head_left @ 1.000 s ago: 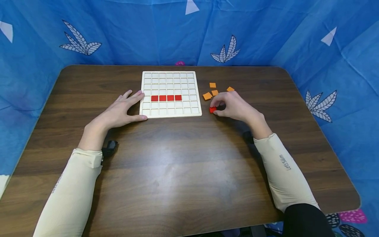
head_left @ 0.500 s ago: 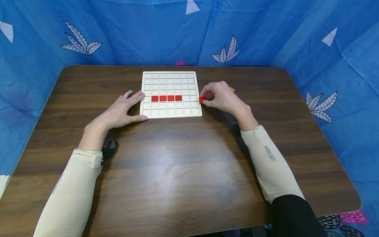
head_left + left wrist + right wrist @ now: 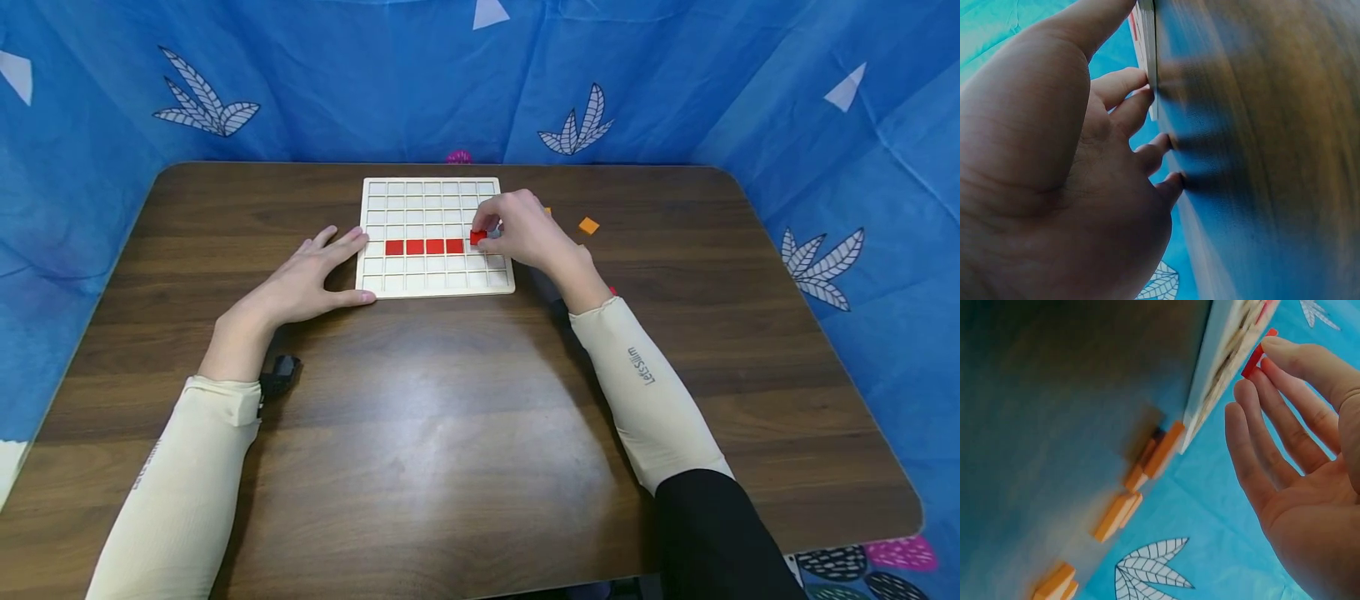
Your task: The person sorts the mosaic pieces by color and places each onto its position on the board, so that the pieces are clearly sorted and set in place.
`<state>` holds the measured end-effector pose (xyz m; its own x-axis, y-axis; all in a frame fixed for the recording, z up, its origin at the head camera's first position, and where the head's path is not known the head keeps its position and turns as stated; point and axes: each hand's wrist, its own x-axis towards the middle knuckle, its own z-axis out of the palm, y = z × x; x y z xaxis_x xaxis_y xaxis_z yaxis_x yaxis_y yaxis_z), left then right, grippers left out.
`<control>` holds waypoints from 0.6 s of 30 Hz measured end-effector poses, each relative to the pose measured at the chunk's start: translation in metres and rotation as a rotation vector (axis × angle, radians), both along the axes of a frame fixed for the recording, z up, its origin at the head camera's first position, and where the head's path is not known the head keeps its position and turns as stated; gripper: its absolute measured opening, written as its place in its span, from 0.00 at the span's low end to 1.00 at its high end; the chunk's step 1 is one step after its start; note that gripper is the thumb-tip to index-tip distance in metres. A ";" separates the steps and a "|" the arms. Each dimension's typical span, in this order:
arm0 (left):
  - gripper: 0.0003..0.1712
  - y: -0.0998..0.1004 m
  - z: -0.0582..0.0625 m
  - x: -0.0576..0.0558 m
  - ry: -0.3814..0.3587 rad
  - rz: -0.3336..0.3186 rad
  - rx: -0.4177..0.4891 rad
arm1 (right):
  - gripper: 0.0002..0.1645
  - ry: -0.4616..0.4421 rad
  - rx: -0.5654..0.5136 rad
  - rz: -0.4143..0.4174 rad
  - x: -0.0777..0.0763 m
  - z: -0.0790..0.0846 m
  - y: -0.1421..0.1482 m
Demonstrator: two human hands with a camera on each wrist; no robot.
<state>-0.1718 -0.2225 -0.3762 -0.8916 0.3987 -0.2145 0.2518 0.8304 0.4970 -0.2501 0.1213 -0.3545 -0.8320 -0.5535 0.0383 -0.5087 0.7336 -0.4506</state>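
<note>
A white grid board (image 3: 420, 286) lies on the table, with a row of several red square tiles (image 3: 415, 247) in its cells. My right hand (image 3: 528, 229) pinches another red tile (image 3: 1255, 359) between thumb and fingers, over the board's right part, just right of the row. The right wrist view shows this tile tilted and raised off the board. My left hand (image 3: 303, 279) is spread at the board's left side, thumb at the lower left corner and fingertips along the edge. In the left wrist view two fingers touch the board's side (image 3: 1152, 50), while others rest on the table.
Right of the board lie several orange tiles (image 3: 1116, 515), partly hidden by my right hand in the head view; one orange tile (image 3: 588, 226) shows farther right. A bit of red (image 3: 612, 291) peeks out beside my right forearm. Blue patterned cloth (image 3: 420, 83) hangs behind the table.
My right hand has carried the red tile leftward from the table, past the board's right edge, to above its grid. The left hand has stayed in place.
</note>
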 end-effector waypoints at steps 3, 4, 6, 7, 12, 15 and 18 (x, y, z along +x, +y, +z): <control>0.58 0.000 0.000 -0.001 0.004 -0.001 -0.001 | 0.12 -0.018 0.010 0.001 -0.001 -0.003 -0.003; 0.58 0.000 0.000 -0.001 0.008 -0.003 -0.002 | 0.12 -0.024 0.013 -0.001 -0.001 -0.004 -0.003; 0.58 0.000 0.000 -0.001 0.009 -0.005 -0.001 | 0.11 -0.028 0.010 -0.005 -0.001 -0.004 -0.003; 0.58 0.001 0.001 -0.001 0.008 -0.006 -0.002 | 0.12 -0.032 0.006 -0.006 0.000 -0.004 -0.003; 0.58 0.000 0.000 0.001 0.008 -0.005 0.001 | 0.12 -0.029 -0.004 0.001 0.003 -0.004 -0.004; 0.58 -0.002 0.000 0.001 0.013 -0.008 0.002 | 0.10 -0.014 -0.002 0.004 0.006 -0.005 -0.006; 0.58 -0.001 0.000 0.001 0.013 -0.011 0.002 | 0.09 -0.003 0.012 0.004 0.009 -0.005 -0.009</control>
